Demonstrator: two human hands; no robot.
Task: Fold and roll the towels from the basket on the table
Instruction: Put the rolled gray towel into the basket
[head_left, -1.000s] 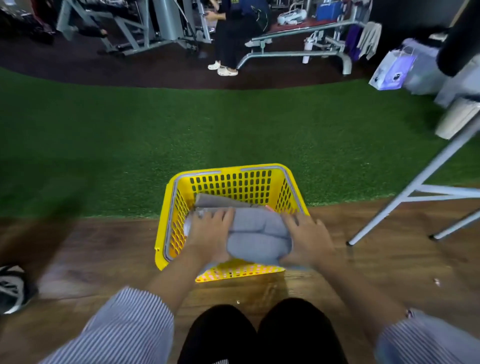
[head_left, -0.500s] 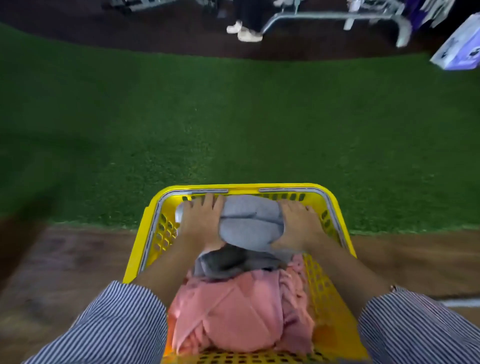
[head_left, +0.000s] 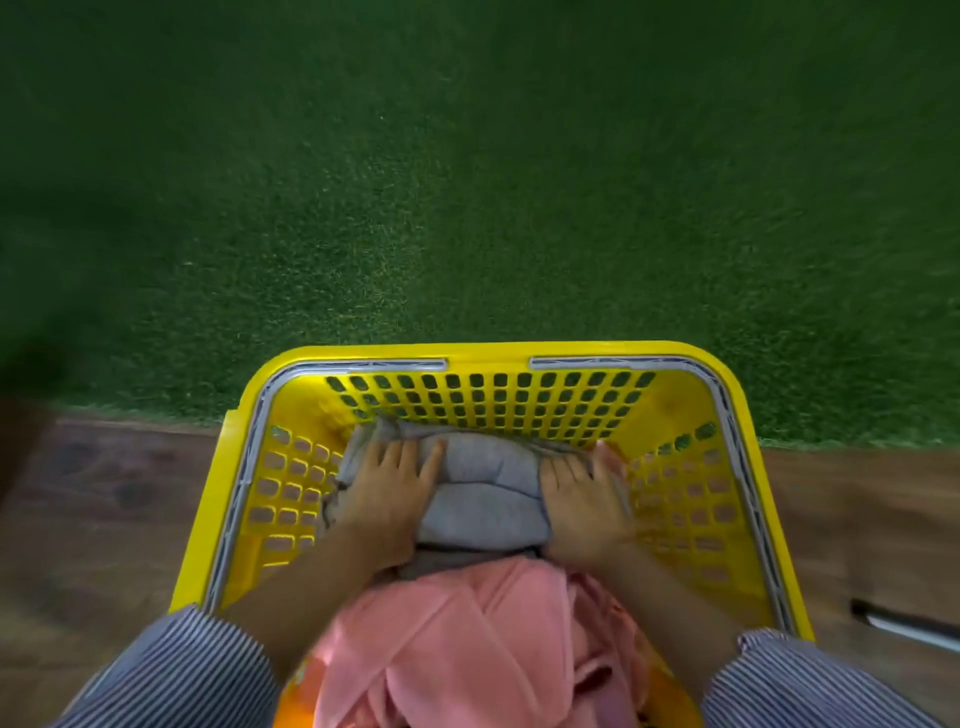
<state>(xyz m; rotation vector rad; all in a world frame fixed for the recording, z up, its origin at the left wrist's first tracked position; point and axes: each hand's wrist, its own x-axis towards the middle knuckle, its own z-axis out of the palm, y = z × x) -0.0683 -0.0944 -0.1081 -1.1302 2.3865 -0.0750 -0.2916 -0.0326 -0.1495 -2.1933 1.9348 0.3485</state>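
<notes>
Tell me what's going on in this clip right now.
A person in striped sleeves is leaning over a yellow perforated plastic basket that sits on a wooden floor beside green artificial turf. The left hand and right hand are on either end of a folded grey towel at the far end of the basket, fingers laid over it. A crumpled pink towel fills the near end. Whether the grey towel is being lifted or set down isn't clear.

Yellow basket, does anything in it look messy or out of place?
The pink towel lies crumpled and unfolded at the near end of the yellow basket. The grey towel, held by the left hand and right hand, looks neatly folded.
</notes>
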